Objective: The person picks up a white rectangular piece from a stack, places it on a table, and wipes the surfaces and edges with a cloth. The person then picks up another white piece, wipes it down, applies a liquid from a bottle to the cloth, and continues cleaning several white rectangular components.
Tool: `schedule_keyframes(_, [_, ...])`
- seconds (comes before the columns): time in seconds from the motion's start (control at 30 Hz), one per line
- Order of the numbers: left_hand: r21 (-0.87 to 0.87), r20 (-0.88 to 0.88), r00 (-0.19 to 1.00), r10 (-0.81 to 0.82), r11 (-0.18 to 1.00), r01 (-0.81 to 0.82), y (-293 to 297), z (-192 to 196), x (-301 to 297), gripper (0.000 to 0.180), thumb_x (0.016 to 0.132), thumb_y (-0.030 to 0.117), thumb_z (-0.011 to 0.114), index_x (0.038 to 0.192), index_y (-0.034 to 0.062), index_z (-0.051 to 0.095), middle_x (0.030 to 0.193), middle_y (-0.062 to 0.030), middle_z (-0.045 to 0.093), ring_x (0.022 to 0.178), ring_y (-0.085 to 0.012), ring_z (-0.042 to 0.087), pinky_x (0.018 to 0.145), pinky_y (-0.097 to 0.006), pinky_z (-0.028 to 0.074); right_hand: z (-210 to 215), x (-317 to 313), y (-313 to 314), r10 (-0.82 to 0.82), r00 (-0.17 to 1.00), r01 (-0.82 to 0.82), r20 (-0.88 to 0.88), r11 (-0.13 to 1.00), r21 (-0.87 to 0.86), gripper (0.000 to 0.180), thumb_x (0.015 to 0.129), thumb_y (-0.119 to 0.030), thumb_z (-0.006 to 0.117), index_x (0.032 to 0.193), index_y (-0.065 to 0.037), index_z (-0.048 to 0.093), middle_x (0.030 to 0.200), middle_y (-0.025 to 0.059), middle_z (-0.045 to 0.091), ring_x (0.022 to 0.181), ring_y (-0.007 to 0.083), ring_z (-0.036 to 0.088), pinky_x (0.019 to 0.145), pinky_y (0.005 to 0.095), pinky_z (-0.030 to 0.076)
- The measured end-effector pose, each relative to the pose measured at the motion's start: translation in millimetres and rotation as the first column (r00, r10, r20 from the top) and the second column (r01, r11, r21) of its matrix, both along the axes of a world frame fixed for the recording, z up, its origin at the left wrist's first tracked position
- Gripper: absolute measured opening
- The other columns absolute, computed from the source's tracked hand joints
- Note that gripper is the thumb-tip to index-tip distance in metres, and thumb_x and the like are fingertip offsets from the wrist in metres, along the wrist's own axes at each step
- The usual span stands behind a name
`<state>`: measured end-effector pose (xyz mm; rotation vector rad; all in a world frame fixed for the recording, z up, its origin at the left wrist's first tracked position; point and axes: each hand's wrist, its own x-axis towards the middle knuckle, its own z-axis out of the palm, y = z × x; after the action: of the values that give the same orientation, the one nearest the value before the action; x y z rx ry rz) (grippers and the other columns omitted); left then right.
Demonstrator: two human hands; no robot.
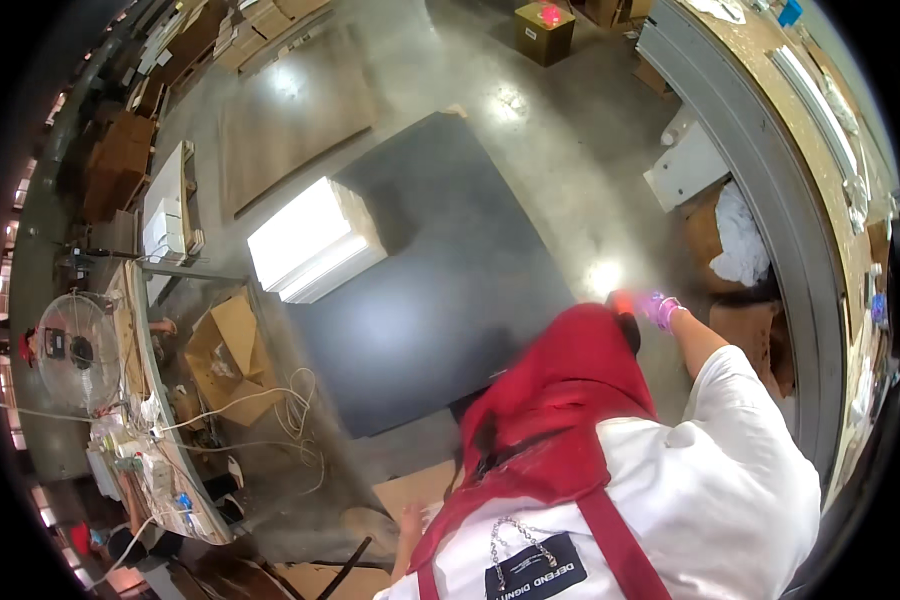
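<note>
My right hand [658,309], in a pink-purple glove, reaches out past my right knee. Its fingers look closed around a blurred red-orange object [623,302], whose kind I cannot make out. Part of my left hand [411,517] shows low beside my apron, near a piece of brown cardboard [417,492]; its fingers are too small and hidden to read. In front of me a large dark grey panel [450,250] lies flat and low. A stack of white boards [310,240] rests on its far left part.
A long grey-sided workbench [760,150] curves along the right, with a cardboard box of white wrapping [735,240] beneath it. To the left are an open carton [232,350], loose cables [295,410], a fan [75,350] and a table where other people stand. A brown box [544,38] stands ahead.
</note>
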<state>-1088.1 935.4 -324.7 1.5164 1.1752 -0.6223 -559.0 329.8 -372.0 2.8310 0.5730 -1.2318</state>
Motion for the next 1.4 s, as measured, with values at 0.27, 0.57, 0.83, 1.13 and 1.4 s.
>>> schedule_keyframes(0.27, [-0.178, 0.033, 0.999, -0.009, 0.984, 0.015, -207.1, -41.5, 142.1, 0.043, 0.093, 0.042, 0.050, 0.114, 0.0051, 0.058, 0.105, -0.0124, 0.065, 0.098, -0.0232, 0.061, 0.081, -0.035, 0.048, -46.3, 53.4, -175.9, -0.214, 0.915, 0.345, -0.343, 0.855, 0.387, 0.024, 0.089, -0.030, 0.047, 0.100, -0.013, 0.060, 0.090, 0.0063, 0.060, 0.085, 0.0207, 0.059, 0.076, 0.0347, 0.048])
schedule_keyframes(0.57, [0.133, 0.391, 0.909, -0.143, 0.986, 0.097, -320.2, 132.3, 423.5, 0.035, 0.091, 0.027, 0.055, 0.119, 0.0047, 0.058, 0.109, -0.0074, 0.064, 0.093, -0.0147, 0.059, 0.079, -0.026, 0.045, -50.8, -37.0, -370.2, -0.494, -0.169, 0.984, -0.853, -0.037, -0.174, 0.017, 0.090, -0.027, 0.044, 0.081, -0.015, 0.053, 0.064, -0.0002, 0.050, 0.052, 0.0145, 0.048, 0.043, 0.0284, 0.037])
schedule_keyframes(0.83, [0.284, 0.086, 0.801, -0.592, 0.785, 0.550, -300.5, 8.8, 375.4, 0.035, 0.090, 0.031, 0.053, 0.115, 0.0068, 0.058, 0.104, -0.0125, 0.064, 0.094, -0.0256, 0.059, 0.080, -0.035, 0.046, 94.0, -40.4, -287.1, -0.400, 0.906, 0.391, -0.137, 0.672, 0.628, 0.032, 0.091, -0.023, 0.044, 0.109, -0.003, 0.060, 0.104, 0.0164, 0.063, 0.098, 0.0322, 0.060, 0.086, 0.0367, 0.047])
schedule_keyframes(1.13, [0.559, 0.033, 0.054, -0.998, 0.063, 0.827, -332.4, -113.8, 448.7, 0.021, 0.085, 0.026, 0.055, 0.093, 0.0065, 0.057, 0.086, -0.0139, 0.063, 0.076, -0.0309, 0.063, 0.066, -0.042, 0.052, 160.3, 86.4, -300.8, -0.521, 0.853, 0.373, 0.032, 0.651, 0.661, 0.039, 0.093, -0.032, 0.044, 0.122, -0.007, 0.052, 0.113, 0.0168, 0.060, 0.102, 0.0325, 0.058, 0.092, 0.0387, 0.046])
schedule_keyframes(1.4, [0.030, 0.510, 0.765, -0.394, 0.897, 0.441, -538.4, 37.6, 726.3, 0.031, 0.091, 0.024, 0.054, 0.112, 0.0020, 0.056, 0.092, -0.0079, 0.062, 0.082, -0.0168, 0.059, 0.067, -0.029, 0.048, 287.0, 170.4, -412.5, -0.470, 0.720, -0.067, 0.511, 0.685, 0.725, 0.035, 0.090, -0.025, 0.049, 0.117, -0.004, 0.054, 0.106, 0.0157, 0.060, 0.101, 0.0329, 0.057, 0.089, 0.0399, 0.048])
